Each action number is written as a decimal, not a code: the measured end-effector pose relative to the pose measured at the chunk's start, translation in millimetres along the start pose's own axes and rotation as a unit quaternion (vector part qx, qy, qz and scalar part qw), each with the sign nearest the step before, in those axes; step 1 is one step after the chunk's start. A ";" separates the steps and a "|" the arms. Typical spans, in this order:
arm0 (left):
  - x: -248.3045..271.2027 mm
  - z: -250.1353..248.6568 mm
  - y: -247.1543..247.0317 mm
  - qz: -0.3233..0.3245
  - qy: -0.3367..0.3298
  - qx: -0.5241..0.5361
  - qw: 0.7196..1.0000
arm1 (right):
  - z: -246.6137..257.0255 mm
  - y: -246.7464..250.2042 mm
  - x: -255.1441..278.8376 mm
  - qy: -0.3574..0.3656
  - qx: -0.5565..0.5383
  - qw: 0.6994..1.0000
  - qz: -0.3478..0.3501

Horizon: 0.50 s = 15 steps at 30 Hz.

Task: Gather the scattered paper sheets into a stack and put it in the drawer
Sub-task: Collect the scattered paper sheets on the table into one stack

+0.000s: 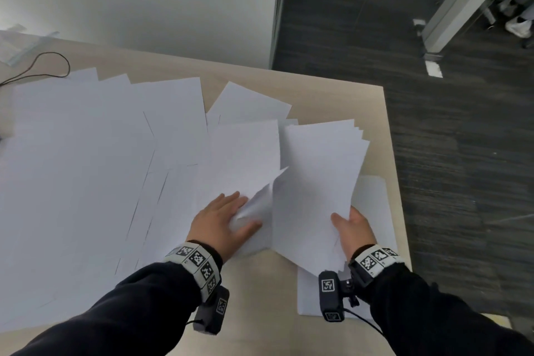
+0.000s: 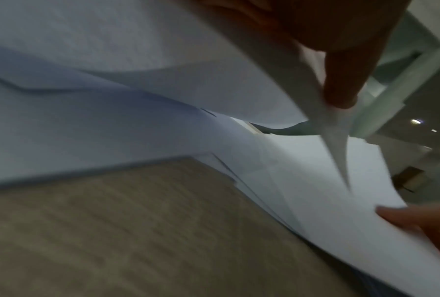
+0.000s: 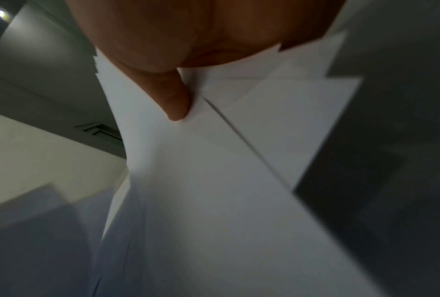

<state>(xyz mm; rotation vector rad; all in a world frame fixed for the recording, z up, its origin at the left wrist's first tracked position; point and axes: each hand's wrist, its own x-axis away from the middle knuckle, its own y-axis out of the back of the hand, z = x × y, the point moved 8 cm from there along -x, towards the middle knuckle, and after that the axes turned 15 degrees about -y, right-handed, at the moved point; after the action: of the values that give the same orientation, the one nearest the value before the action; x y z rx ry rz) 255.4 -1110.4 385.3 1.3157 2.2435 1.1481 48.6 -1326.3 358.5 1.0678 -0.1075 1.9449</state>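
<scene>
Both wrist views are smeared by blur. In the head view the desk (image 1: 332,101) is cut off at 9 and 6 o'clock, and the scattered sheets (image 1: 86,167) run past the 9 o'clock edge and cover most of its top. The right hand (image 1: 354,230) has its fingers hidden beneath the held stack (image 1: 318,182), only the thumb showing. The left hand (image 1: 224,220) has its fingertips tucked under a lifted sheet (image 1: 260,202). A black cable (image 1: 43,63) leaves the frame at 9 o'clock.

Dim, even indoor light; both wrist views blurred, head view edges bowed.
</scene>
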 end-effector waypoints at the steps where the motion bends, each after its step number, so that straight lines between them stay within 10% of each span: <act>1: -1.5 -6.3 -8.7 0.021 -0.019 -0.015 0.999 | -0.2 -6.9 1.9 0.002 0.009 1.000 0.010; 7: 10.9 -30.9 -68.5 0.212 -0.109 -0.114 0.964 | -16.1 -31.7 3.1 -0.030 0.039 0.997 0.053; 15: 37.9 -25.9 -94.0 0.302 -0.244 -0.198 0.900 | -18.5 -35.3 -1.2 -0.039 0.022 0.996 0.074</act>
<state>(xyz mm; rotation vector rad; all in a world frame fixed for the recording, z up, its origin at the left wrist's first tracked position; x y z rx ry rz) 163.6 -1116.0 335.5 1.9042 1.1948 1.1904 63.0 -1297.5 335.0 1.1956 -0.1926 2.0464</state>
